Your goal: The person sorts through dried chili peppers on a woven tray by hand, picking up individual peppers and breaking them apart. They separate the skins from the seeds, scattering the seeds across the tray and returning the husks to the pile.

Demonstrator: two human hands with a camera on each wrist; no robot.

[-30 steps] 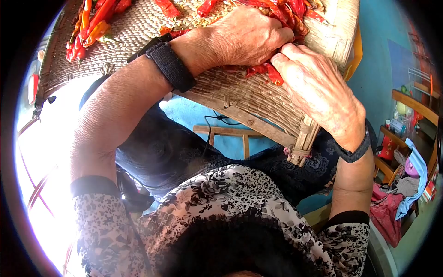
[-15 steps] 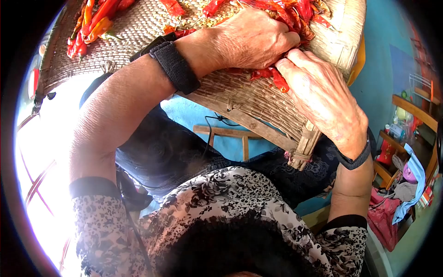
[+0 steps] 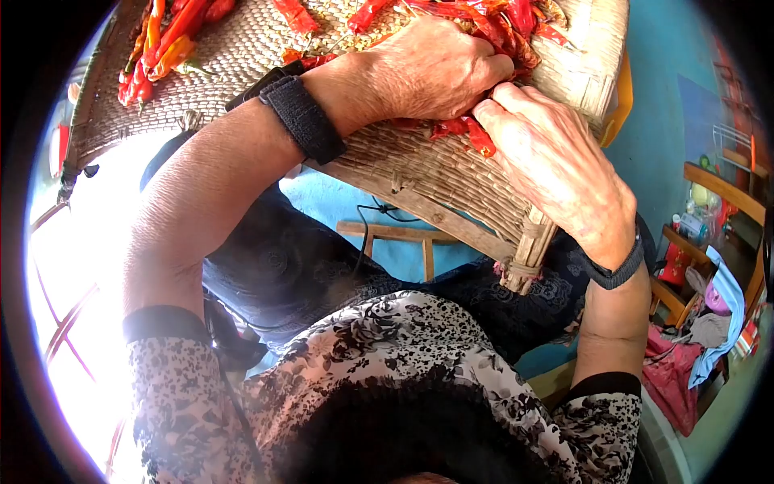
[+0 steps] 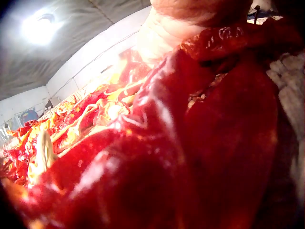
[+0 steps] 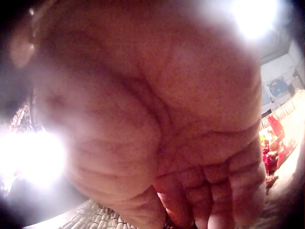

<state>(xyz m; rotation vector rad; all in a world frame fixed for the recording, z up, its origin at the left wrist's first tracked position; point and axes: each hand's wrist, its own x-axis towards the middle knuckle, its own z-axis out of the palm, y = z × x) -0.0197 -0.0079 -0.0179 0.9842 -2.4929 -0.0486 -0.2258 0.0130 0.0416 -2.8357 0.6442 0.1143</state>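
Observation:
Curled fingers of the left hand (image 3: 439,68) pinch a dried red chili pepper at the right part of a woven tray (image 3: 435,165). Meeting it from the right, the right hand (image 3: 556,153) has its thumb and fingers bent at the same pepper; their tips are mostly hidden. Below the hands, red chili pieces (image 3: 463,127) show against the weave. Red pepper skin (image 4: 157,157) fills much of the left wrist view, under part of the left hand (image 4: 190,19). In the right wrist view the right palm (image 5: 157,109) hides most of the pepper.
Whole red and orange peppers (image 3: 173,40) lie at the tray's left. More dried peppers (image 3: 504,24) and yellow seeds lie beyond the hands. The tray's wooden edge bar (image 3: 435,214) crosses above the person's lap. Shelves with cloths (image 3: 673,371) stand at the right.
Both hands stay together at the pepper. Hands and tray sit slightly further left in the head view than half a second ago, after a small shift right before that.

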